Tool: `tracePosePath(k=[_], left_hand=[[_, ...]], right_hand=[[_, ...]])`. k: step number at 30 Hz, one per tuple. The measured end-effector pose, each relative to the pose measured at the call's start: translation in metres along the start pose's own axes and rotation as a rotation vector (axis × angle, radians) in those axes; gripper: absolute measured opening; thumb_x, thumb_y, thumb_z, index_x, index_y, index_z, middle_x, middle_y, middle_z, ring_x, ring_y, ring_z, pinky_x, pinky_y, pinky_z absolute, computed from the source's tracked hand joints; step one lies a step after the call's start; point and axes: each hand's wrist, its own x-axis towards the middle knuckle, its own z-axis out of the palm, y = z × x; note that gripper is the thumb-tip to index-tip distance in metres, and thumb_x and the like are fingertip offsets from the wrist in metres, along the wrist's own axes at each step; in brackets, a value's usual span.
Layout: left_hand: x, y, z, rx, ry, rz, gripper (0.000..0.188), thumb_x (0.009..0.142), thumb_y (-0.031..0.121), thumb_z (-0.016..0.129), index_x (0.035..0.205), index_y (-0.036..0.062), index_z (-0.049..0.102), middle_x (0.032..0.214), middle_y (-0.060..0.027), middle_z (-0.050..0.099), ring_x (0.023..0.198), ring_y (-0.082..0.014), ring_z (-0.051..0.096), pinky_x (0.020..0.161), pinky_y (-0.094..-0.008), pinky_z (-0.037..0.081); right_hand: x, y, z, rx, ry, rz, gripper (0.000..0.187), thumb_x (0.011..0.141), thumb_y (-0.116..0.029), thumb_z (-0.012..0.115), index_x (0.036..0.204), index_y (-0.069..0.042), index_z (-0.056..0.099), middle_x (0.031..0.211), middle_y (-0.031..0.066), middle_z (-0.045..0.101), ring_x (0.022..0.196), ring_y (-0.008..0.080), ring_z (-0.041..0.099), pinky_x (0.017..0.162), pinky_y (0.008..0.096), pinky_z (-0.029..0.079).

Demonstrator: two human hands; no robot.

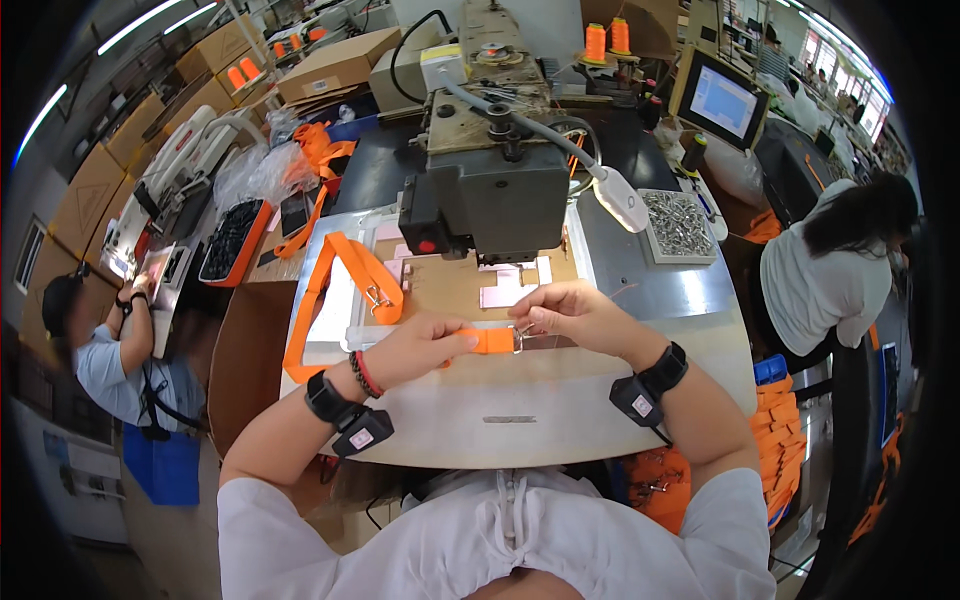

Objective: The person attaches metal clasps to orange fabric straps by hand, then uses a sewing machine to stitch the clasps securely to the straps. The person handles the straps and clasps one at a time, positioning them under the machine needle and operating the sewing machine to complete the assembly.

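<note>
My left hand (425, 345) is closed on the end of an orange webbing strap (492, 342), thumb on top, just in front of the sewing machine head (505, 205). Through that end passes a silver metal hook (519, 341), partly covered by fingers. My right hand (575, 318) pinches the hook from the right side. Farther left, a long piece of orange webbing (345, 255) lies folded in a loop on the worktable, and a second metal hook (377, 296) rests against it. Pink and tan template pieces (508, 292) lie under the machine head.
A white tray of metal hardware (680, 226) stands right of the machine, below a screen (722, 98). An orange-rimmed bin of black parts (236, 240) is at left. Orange straps (778, 450) are piled at lower right. Co-workers sit on the left (115, 340) and right (825, 265).
</note>
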Motion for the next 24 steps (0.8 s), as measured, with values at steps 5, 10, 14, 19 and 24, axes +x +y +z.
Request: tracePosePath(k=[5,10,14,19,24], left_hand=[[0.008,-0.002,0.002,-0.25,-0.055,-0.048,0.021,0.095,0.026,0.058,0.091,0.0059,0.061,0.068,0.0065,0.044,0.057,-0.0024,0.034,0.052,-0.0187,0.029],[0.011,0.001,0.008,-0.278,-0.065,-0.04,0.02,0.095,0.026,0.059,0.091,0.0068,0.061,0.069,0.0064,0.046,0.058,-0.0025,0.034,0.052,-0.0187,0.029],[0.007,0.001,0.01,-0.21,-0.02,-0.003,0.02,0.095,0.026,0.058,0.093,0.0066,0.062,0.069,0.0067,0.046,0.058,-0.0026,0.035,0.053,-0.0187,0.03],[0.005,-0.001,0.01,-0.26,-0.036,-0.086,0.02,0.095,0.026,0.058,0.092,0.0079,0.064,0.066,0.0082,0.041,0.058,-0.0025,0.033,0.054,-0.0189,0.03],[0.006,-0.002,0.013,-0.334,-0.033,-0.125,0.02,0.095,0.027,0.057,0.092,0.0089,0.064,0.065,0.0096,0.038,0.057,-0.0021,0.033,0.054,-0.019,0.03]], right_hand=[[-0.005,-0.005,0.02,-0.679,0.074,-0.407,0.054,0.08,-0.019,0.077,0.127,-0.004,0.055,0.109,0.007,0.064,0.1,0.02,0.061,0.093,0.0341,0.045],[-0.002,0.011,0.028,-0.515,0.158,-0.3,0.05,0.075,-0.02,0.081,0.115,-0.003,0.059,0.105,0.01,0.065,0.102,0.0232,0.061,0.094,0.0362,0.044],[-0.004,0.006,0.028,-0.509,0.129,-0.275,0.039,0.076,-0.018,0.079,0.108,-0.003,0.062,0.099,0.0089,0.065,0.097,0.0233,0.061,0.09,0.0357,0.045],[-0.008,0.003,0.026,-0.867,0.129,-0.53,0.033,0.076,-0.014,0.075,0.106,-0.005,0.065,0.093,0.0055,0.064,0.086,0.0234,0.06,0.085,0.0347,0.044],[-0.008,0.007,0.024,-0.898,0.106,-0.617,0.036,0.076,-0.01,0.073,0.111,-0.006,0.065,0.09,0.0037,0.062,0.082,0.0218,0.058,0.084,0.0344,0.043]])
